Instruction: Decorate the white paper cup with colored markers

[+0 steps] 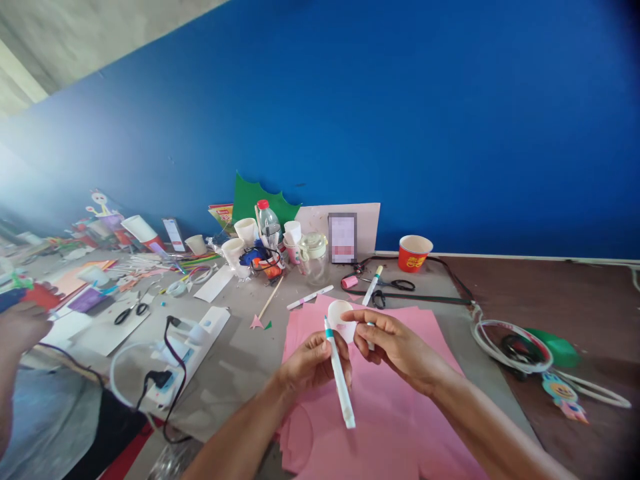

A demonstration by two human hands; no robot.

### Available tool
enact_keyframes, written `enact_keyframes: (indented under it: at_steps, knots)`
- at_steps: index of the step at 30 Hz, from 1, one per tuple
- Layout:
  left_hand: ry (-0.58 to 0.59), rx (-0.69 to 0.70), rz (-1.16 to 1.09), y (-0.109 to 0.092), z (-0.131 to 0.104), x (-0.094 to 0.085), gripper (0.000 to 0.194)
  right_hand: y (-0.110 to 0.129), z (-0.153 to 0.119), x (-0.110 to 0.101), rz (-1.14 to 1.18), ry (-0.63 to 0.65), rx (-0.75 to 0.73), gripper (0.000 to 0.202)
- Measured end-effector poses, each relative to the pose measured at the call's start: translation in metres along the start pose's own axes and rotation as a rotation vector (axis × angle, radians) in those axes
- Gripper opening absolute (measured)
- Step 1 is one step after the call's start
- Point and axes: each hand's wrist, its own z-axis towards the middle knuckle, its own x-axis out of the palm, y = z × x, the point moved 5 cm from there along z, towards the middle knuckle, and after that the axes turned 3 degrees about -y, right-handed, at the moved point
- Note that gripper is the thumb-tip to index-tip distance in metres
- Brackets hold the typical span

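My left hand (pixel 320 360) is closed on a white marker (pixel 340 380) with a teal band, its uncapped tip pointing up and away. Just right of it, my right hand (pixel 393 343) has its index finger stretched toward a white paper cup (pixel 341 313); a small white cap (pixel 371 335) is pinched between its thumb and other fingers. The cup stands behind both hands, its lower part partly hidden by them. Beneath the hands lie stacked pink sheets (pixel 395 427).
A power strip (pixel 195 353) with cables lies left, near a co-worker's hand (pixel 27 327). Behind stand a glass jar (pixel 315 260), cups, a bottle (pixel 269 220), a phone (pixel 343 238) and a red cup (pixel 415 253). Scissors (pixel 400 285) and coiled cable (pixel 513 347) lie right.
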Motion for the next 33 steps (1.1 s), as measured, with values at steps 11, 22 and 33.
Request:
enact_keyframes:
  at_steps: [11,22,33]
  knots:
    - [0.005,0.083,-0.036,-0.006,0.000,-0.002,0.034,0.011,-0.010,0.012,-0.300,-0.019,-0.164,0.019]
    - [-0.167,0.154,-0.017,-0.011,0.001,-0.013,0.034,0.024,-0.032,0.031,-0.977,0.110,-0.729,0.052]
    - [-0.284,0.296,0.397,-0.024,-0.004,0.003,0.055,0.030,-0.043,0.020,-1.002,-0.322,-1.186,0.051]
